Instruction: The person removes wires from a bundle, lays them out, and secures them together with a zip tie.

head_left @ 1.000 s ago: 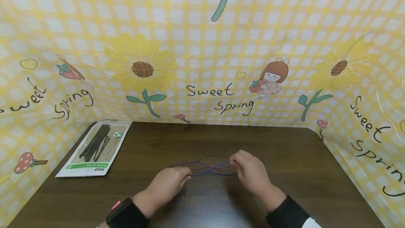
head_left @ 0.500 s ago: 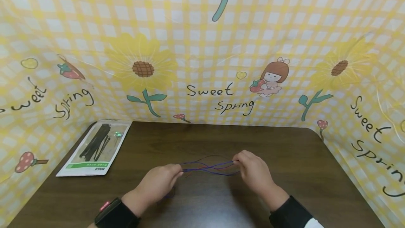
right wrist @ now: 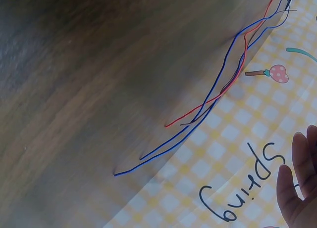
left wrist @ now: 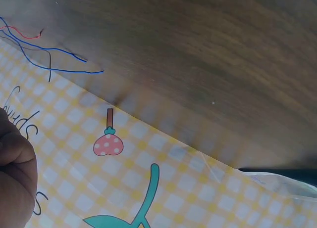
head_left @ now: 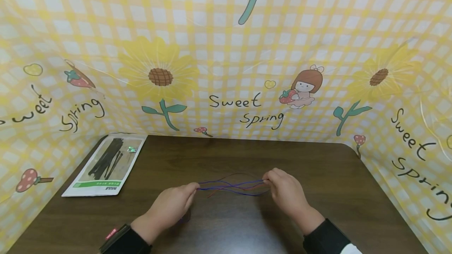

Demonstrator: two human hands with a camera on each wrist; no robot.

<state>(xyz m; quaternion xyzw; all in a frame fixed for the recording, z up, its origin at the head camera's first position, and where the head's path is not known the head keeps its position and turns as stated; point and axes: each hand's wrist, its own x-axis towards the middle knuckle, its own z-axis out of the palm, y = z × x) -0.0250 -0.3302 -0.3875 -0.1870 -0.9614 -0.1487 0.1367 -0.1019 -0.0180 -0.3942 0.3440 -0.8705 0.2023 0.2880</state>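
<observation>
Thin blue, red and dark wires (head_left: pixel 231 186) stretch across the dark table between two hands in the head view. My left hand (head_left: pixel 168 207) pinches their left end between thumb and fingertips; a thin dark-blue curve shows just below it. Wire ends (left wrist: pixel 86 61) show loose in the left wrist view, with part of the curled hand (left wrist: pixel 16 168) at the left edge. My right hand (head_left: pixel 287 195) pinches the right end in the head view. Loose blue and red ends (right wrist: pixel 166 125) lie before it in the right wrist view, some of its fingers (right wrist: pixel 301 156) in the corner.
A flat white packet (head_left: pixel 100 167) with a green stripe and black marks lies at the table's back left. Yellow-checked cloth (head_left: pixel 229 62) rises behind the brown table (head_left: pixel 314 164) and along both sides. Dark bands (head_left: pixel 128 240) wrap the wrists.
My left hand has slid left and the right hand slightly right, so more of the wires shows between them. A red wire end has come into sight beside the left fingertips.
</observation>
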